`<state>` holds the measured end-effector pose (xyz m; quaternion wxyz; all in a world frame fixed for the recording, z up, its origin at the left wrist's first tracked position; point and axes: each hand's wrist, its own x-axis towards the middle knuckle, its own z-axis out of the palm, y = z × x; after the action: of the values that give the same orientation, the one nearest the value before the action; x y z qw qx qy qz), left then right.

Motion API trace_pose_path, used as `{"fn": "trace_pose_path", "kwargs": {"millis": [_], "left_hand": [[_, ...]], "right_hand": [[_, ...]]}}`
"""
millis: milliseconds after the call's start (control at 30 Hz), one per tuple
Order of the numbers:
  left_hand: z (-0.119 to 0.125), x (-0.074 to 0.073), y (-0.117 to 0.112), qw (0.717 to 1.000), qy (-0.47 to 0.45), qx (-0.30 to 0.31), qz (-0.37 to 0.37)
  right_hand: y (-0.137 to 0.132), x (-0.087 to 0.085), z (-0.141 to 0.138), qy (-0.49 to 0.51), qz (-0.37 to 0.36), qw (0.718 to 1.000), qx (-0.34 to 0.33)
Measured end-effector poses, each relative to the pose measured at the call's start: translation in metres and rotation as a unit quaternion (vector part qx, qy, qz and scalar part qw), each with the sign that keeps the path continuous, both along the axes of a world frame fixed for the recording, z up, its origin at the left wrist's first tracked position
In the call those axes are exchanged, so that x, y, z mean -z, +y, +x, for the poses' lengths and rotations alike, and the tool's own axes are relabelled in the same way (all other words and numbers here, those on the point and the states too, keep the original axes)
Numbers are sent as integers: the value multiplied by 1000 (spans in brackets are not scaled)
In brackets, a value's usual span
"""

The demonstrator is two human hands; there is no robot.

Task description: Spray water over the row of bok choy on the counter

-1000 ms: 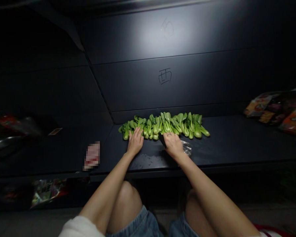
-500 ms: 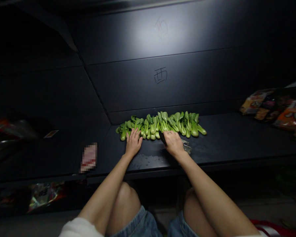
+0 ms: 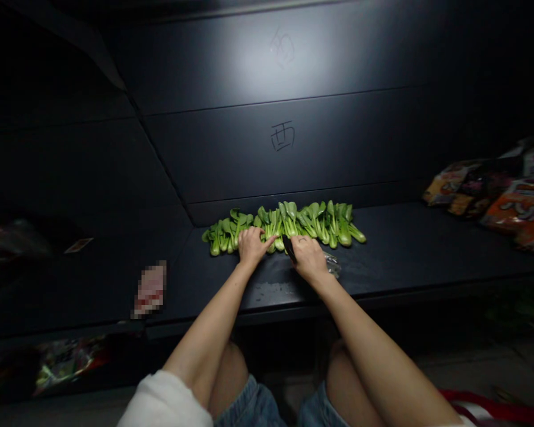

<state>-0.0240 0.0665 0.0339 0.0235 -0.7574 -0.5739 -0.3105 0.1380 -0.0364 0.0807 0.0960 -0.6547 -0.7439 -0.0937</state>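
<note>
A row of bok choy point(image 3: 289, 219) lies on the dark shelf, leaves toward the back panel and pale stem ends toward me. My left hand point(image 3: 251, 246) rests over the stems left of the row's middle, its thumb stretched out to the right and apart from the fingers. To the right, my right hand point(image 3: 309, 256) is closed around a black, narrow object point(image 3: 289, 249) whose kind I cannot make out. Its tip points up at the stem ends. Crumpled clear plastic point(image 3: 333, 264) shows by the outer side of this hand; whether the hand grips it is hidden.
Snack bags point(image 3: 511, 201) lie at the right end of the shelf point(image 3: 400, 249). A pixelated pink-and-red item point(image 3: 150, 290) and a small card point(image 3: 79, 245) lie on the left. Below is a shiny packet point(image 3: 64, 362). Water drops wet the surface before me.
My left hand has slid right along the stems, and its thumb now points toward the right hand. The right hand stays by the row with the black object. The view has shifted slightly.
</note>
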Motion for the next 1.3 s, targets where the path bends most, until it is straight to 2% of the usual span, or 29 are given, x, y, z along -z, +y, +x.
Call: {"fn": "trace_pose_path", "kwargs": {"millis": [133, 267, 467, 633, 833, 1067, 1300], "left_hand": [[-7, 6, 6, 999, 1, -44, -11], [-13, 9, 6, 998, 3, -56, -5], [-6, 8, 5, 997, -17, -77, -16], [-2, 7, 5, 995, -48, -88, 6], [-7, 13, 1, 998, -42, -49, 8], [-19, 20, -1, 997, -34, 28, 64], [-31, 31, -8, 991, 12, 85, 103]], "right_hand": [[0, 0, 2, 5, 4, 1000, 1], [1, 1, 3, 4, 2, 1000, 2], [0, 0, 2, 12, 4, 1000, -1], [-1, -3, 3, 16, -3, 1000, -1], [1, -1, 2, 10, -4, 1000, 0], [4, 1, -2, -2, -22, 1000, -17], [7, 1, -5, 11, 8, 1000, -25]]}}
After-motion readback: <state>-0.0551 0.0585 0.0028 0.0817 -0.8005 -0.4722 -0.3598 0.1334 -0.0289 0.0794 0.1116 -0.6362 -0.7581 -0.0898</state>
